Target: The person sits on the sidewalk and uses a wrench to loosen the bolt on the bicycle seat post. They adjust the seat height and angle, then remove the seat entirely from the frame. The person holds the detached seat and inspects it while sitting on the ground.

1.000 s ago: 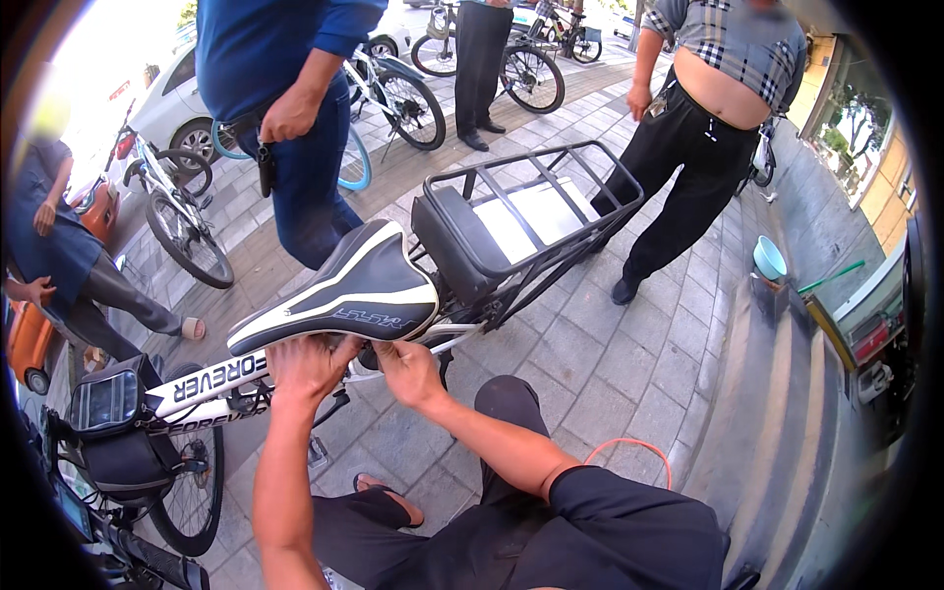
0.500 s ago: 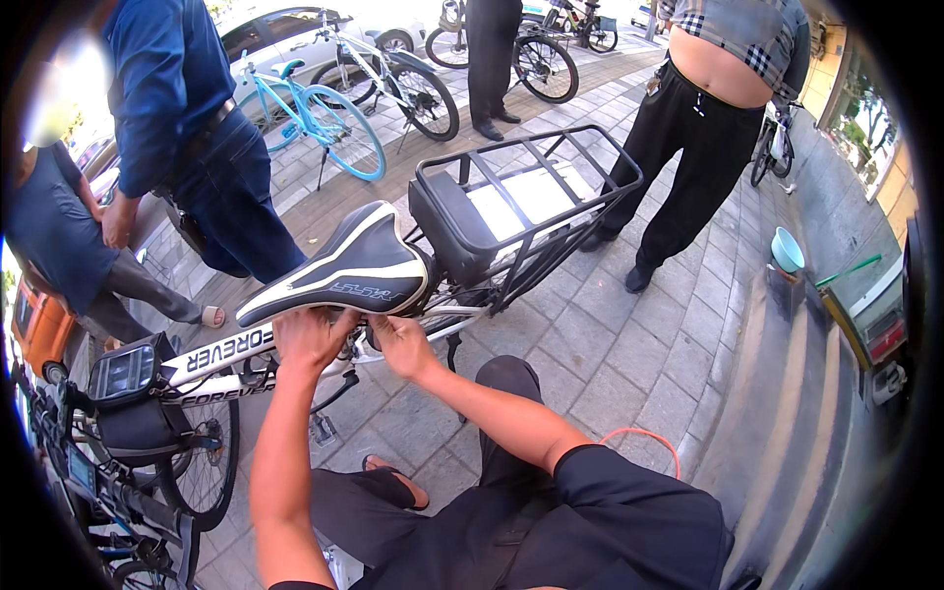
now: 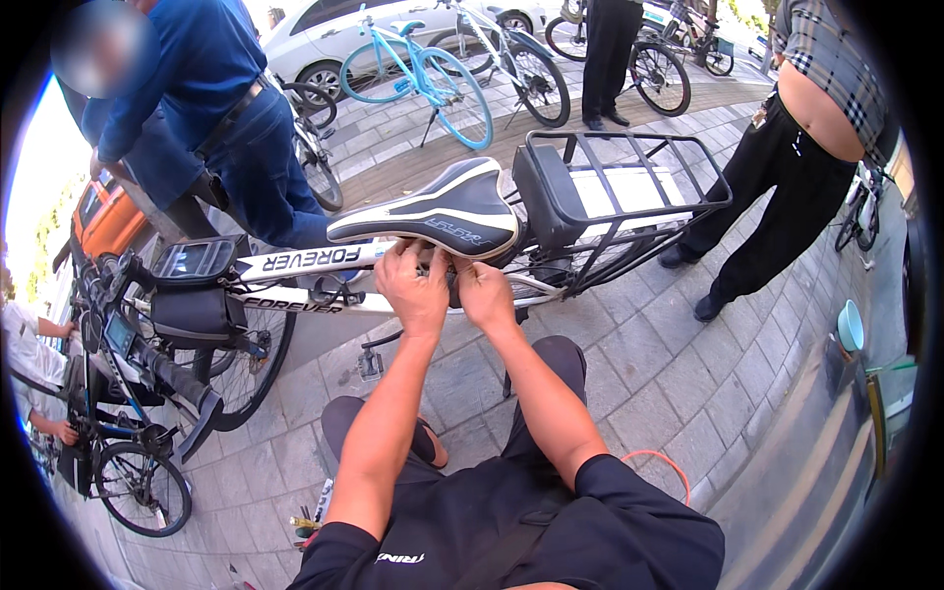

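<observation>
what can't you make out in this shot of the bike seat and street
Head view:
- What the left grip and right grip touch: hidden under the saddle and behind the fingers themselves.
- Small items beside the black sleeve: too small to identify.
- Head of the person in the plaid shirt: cut off by the top edge.

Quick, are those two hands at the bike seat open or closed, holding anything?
Left hand: fingers curled under the seat; what it holds, if anything, is hidden.
Right hand: fingers bent under the seat; its grip cannot be told.

Paved sidewalk (image 3: 654, 349), parked bicycles (image 3: 415, 59), white car (image 3: 313, 44)
</observation>
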The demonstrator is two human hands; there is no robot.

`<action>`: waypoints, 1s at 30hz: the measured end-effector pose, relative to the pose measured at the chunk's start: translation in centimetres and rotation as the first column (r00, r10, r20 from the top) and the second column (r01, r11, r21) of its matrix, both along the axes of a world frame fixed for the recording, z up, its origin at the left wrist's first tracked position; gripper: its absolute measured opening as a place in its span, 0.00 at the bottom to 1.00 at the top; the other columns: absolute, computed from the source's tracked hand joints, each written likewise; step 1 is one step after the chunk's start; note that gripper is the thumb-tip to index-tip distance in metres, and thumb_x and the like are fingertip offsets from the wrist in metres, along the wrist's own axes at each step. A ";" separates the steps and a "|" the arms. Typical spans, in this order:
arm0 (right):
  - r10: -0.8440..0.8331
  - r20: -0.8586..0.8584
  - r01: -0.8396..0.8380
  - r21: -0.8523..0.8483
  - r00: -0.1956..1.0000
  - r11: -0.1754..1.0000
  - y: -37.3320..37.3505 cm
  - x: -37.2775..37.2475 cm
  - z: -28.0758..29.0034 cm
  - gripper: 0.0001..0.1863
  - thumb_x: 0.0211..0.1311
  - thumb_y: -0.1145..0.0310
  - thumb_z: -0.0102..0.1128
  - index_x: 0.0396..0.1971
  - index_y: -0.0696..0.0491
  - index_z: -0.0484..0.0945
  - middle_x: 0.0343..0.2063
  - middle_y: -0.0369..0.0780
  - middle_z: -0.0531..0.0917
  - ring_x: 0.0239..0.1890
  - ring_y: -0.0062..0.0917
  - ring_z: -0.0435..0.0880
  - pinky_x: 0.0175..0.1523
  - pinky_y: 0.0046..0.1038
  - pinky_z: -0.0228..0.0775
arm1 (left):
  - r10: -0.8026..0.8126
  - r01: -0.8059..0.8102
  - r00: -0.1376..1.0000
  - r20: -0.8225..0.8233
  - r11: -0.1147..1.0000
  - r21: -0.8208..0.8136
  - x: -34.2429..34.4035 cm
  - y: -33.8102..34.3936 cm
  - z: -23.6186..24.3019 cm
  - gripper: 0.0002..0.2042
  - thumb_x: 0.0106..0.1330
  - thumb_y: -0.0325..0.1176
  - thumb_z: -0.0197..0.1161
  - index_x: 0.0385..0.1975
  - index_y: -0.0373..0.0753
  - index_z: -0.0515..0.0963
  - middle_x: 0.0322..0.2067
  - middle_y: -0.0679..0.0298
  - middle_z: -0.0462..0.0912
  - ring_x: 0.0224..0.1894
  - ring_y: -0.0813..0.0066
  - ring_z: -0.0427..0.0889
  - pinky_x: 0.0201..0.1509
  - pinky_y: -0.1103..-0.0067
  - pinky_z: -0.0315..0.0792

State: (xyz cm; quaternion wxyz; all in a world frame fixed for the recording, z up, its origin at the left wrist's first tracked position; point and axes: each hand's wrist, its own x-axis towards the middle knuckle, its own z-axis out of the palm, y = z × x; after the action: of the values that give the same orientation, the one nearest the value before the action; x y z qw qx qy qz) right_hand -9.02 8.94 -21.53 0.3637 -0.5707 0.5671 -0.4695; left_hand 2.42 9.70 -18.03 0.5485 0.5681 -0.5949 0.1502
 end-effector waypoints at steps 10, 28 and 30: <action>-0.132 -0.154 0.111 -0.139 0.979 0.984 0.2 -0.2 0.6 0.43 0.78 0.31 0.41 0.28 0.60 0.84 0.22 0.52 0.83 0.29 0.49 0.85 0.38 0.43 0.74 | -0.414 0.612 0.554 -0.722 0.791 0.017 0.5 -0.9 -0.6 0.12 0.72 0.33 0.73 0.44 0.29 0.82 0.32 0.63 0.88 0.31 0.81 0.84 0.37 0.82 0.77; 0.167 0.642 -0.293 0.093 0.748 0.952 0.1 3.2 -1.8 0.35 0.81 0.36 0.42 0.22 0.49 0.75 0.12 0.30 0.70 0.10 0.14 0.64 0.14 0.22 0.55 | -0.320 0.343 0.916 -0.242 0.938 0.056 0.8 -0.7 -0.6 0.11 0.65 0.30 0.76 0.40 0.33 0.82 0.30 0.60 0.85 0.29 0.70 0.84 0.37 0.74 0.78; 0.201 0.582 -0.266 0.027 0.788 0.964 -0.7 3.0 -2.3 0.35 0.81 0.36 0.42 0.21 0.49 0.74 0.12 0.30 0.70 0.11 0.14 0.64 0.15 0.22 0.56 | -0.309 0.361 0.902 -0.303 0.923 0.133 1.3 -0.9 -0.1 0.11 0.64 0.33 0.76 0.38 0.34 0.82 0.32 0.58 0.86 0.31 0.63 0.86 0.38 0.70 0.79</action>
State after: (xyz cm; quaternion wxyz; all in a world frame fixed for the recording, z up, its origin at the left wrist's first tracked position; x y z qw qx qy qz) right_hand -6.06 8.25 -23.81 0.6028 -0.4479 0.3806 -0.5397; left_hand 3.71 8.76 -18.12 0.5880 0.5211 -0.6130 -0.0835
